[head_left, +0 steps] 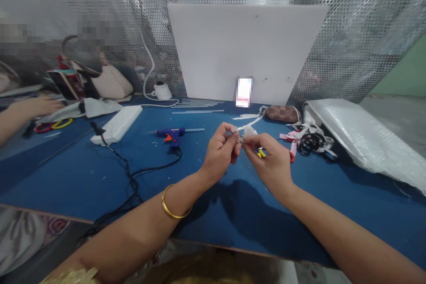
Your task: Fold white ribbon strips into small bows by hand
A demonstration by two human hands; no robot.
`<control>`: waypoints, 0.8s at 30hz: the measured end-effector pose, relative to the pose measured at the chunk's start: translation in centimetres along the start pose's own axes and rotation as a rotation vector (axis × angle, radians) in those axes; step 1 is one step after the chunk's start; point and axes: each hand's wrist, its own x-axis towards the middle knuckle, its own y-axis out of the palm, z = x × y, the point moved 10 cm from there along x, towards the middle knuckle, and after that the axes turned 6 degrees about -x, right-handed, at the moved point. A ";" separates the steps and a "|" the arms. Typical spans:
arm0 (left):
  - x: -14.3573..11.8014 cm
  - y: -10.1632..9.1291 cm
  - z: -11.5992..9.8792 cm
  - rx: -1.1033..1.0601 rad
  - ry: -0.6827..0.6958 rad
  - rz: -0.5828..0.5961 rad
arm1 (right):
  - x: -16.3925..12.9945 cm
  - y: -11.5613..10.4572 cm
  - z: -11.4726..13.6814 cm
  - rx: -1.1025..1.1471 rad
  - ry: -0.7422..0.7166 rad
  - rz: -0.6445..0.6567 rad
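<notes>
My left hand and my right hand meet above the blue table, and both pinch a small white ribbon piece between the fingertips. A gold bangle sits on my left wrist. Under my right hand lie scissors with a yellow and red handle, partly hidden. A blue glue gun rests on the table to the left of my hands, with its black cord trailing toward the front edge.
A white power strip lies at the left. Ribbons and black hair ties are heaped at the right, beside a wrapped white bundle and a checkered pouch. Another person's hand works at far left. A white board stands behind.
</notes>
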 end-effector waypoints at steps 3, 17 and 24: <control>-0.1 -0.1 0.4 0.004 -0.050 0.000 | -0.1 0.0 0.4 -0.054 -0.058 -0.005; -0.6 -0.8 0.8 -0.027 -0.036 -0.094 | -1.7 0.4 3.5 -0.321 -0.327 -0.129; -0.6 -1.2 1.1 -0.124 -0.047 -0.121 | -1.6 0.8 3.4 -0.363 -0.322 -0.076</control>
